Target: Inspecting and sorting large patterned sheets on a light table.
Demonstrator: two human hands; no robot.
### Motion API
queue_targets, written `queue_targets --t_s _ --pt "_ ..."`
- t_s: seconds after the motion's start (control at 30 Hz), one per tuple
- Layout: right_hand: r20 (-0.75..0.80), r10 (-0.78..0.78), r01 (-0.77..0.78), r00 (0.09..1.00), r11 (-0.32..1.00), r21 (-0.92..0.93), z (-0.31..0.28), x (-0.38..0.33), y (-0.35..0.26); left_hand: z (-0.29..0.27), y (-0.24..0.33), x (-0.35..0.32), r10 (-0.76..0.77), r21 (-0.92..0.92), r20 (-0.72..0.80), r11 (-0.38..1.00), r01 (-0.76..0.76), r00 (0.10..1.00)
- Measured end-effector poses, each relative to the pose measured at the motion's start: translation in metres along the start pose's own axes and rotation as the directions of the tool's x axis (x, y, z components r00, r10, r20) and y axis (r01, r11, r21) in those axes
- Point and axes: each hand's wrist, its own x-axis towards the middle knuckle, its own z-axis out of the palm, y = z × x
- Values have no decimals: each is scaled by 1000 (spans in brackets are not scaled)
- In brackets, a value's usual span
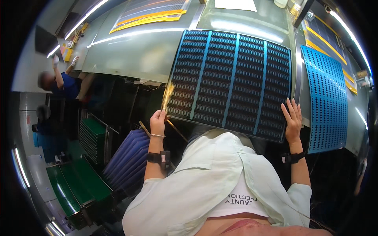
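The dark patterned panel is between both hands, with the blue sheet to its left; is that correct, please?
Not quite: the head view shows the blue sheet to the right of the dark patterned panel, which is between the left hand and right hand.

My feed showed white glare on the worktop [228,20] beyond the dark panel [215,80], deep shadow to its lower left, fisheye bending well around it.

The rectangular, blue-striped black panel [232,82] overhangs the table [130,55].
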Motion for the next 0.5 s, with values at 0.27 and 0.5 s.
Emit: queue_targets --t_s 0.27,0.5 --pt "-263 -318 350 911 933 83 -101 98 29 -22 186 59 433 -29 15 901 -432 901" --pt "-461 230 25 857 876 483 -177 173 25 26 391 210 480 69 191 864 -499 856"
